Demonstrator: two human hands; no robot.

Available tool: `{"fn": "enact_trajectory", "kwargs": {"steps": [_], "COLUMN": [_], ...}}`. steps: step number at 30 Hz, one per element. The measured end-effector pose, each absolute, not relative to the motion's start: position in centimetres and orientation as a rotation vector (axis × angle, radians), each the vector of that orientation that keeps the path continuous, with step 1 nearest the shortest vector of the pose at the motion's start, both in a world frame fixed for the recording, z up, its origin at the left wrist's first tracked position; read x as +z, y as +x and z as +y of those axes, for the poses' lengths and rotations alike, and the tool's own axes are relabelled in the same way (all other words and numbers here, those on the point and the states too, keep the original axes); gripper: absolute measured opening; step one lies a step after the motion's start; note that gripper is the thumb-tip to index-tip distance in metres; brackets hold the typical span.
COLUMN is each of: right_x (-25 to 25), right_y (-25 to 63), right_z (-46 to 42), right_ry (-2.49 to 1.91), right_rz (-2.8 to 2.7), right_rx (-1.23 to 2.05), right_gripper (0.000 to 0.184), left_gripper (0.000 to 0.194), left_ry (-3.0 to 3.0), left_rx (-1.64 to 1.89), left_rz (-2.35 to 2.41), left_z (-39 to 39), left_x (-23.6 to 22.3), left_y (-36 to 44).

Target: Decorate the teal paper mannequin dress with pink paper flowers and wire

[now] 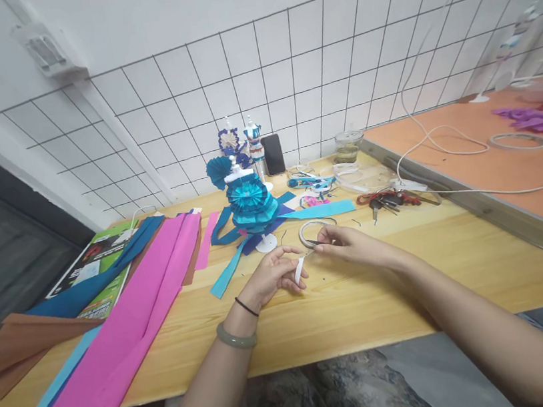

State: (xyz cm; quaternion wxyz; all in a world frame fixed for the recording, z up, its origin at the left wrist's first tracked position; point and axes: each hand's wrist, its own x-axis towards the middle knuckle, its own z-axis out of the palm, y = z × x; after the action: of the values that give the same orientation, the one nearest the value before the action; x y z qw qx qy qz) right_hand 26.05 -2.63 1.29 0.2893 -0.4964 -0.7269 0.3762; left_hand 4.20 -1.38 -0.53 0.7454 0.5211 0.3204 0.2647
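My left hand point(277, 274) pinches a short white strip point(300, 271) between its fingers, low over the wooden table. Close by on its right, my right hand point(342, 245) is closed around a slim dark pointed tool point(313, 243), possibly tweezers, whose tip points at the strip. Its tip is too fine to tell whether it touches. Behind my right fingers lies a ring-shaped white tape roll point(302, 234), partly hidden. Just beyond my left hand stands a miniature dress form point(250, 196) in a pleated turquoise paper dress, on a round white base point(266, 243).
Long pink paper strips point(139, 309) and brown paper point(33, 341) cover the table's left. Turquoise strips point(320, 210) surround the dress form. Farther back are two more small dress forms point(253, 140), a phone point(273, 155) and keys point(385, 203). An orange-topped table point(474, 175) adjoins on the right.
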Motion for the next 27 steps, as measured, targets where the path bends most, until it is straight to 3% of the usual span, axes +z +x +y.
{"fn": "enact_trajectory", "kwargs": {"steps": [8,27], "right_x": [3.1,2.0], "right_y": [26.7,25.8], "right_z": [-3.5,-3.5], "right_ry": [-1.294,-1.203], "right_rz": [-1.977,-2.111], "right_rx": [1.393,1.268], "right_gripper": [0.037,0.028], "left_gripper": [0.047,0.048], "left_ry": [1.211,1.317], "left_rx": [0.584,0.531], "left_rz": [0.722,0.67], "left_z": [-1.4,-1.8], "left_x": [-0.8,-1.1], "left_y": [4.3,4.9]}}
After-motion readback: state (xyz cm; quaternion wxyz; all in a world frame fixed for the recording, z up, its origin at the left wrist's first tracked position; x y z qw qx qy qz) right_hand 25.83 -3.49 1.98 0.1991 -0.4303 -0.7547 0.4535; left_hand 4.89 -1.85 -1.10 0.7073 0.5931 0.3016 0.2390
